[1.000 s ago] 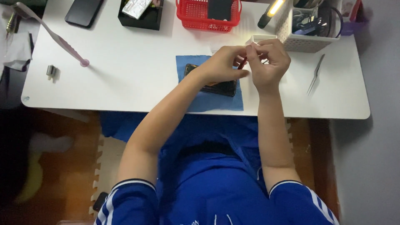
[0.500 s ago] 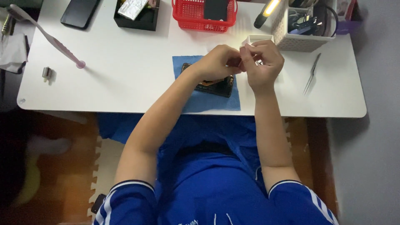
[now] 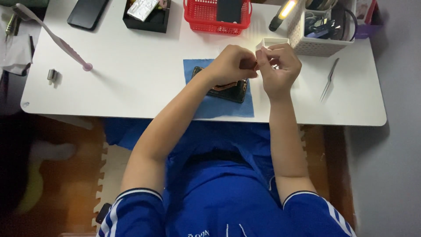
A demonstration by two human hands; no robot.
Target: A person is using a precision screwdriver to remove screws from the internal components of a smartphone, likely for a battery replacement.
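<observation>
Pinching something tiny between both hands: left hand (image 3: 232, 63) and right hand (image 3: 278, 66) meet fingertip to fingertip above the middle of the white counter (image 3: 131, 83), toward its far edge. Fingers of both hands are curled and pressed together at the contact point; the pinched item is too small and too hidden to identify.

Directly under the left hand lies a dark opened phone (image 3: 228, 90), flat, rectangular, long axis parallel to the counter's near edge. It is partly covered by the left wrist and not touched by the fingers, which are raised above it. It sits on a blue mat (image 3: 210, 107), matte, square, reaching close to the near edge.

Just beyond the right hand's fingertips: a small white tray (image 3: 269, 42), shallow and open. Right of it a white perforated basket (image 3: 322, 46) at the far right corner. Metal tweezers (image 3: 329, 79), thin and tilted, lie near the right edge. Red mesh basket (image 3: 206, 19) at the far edge, centre. A pink-tipped long tool (image 3: 66, 46) lies diagonally toward the left end.
</observation>
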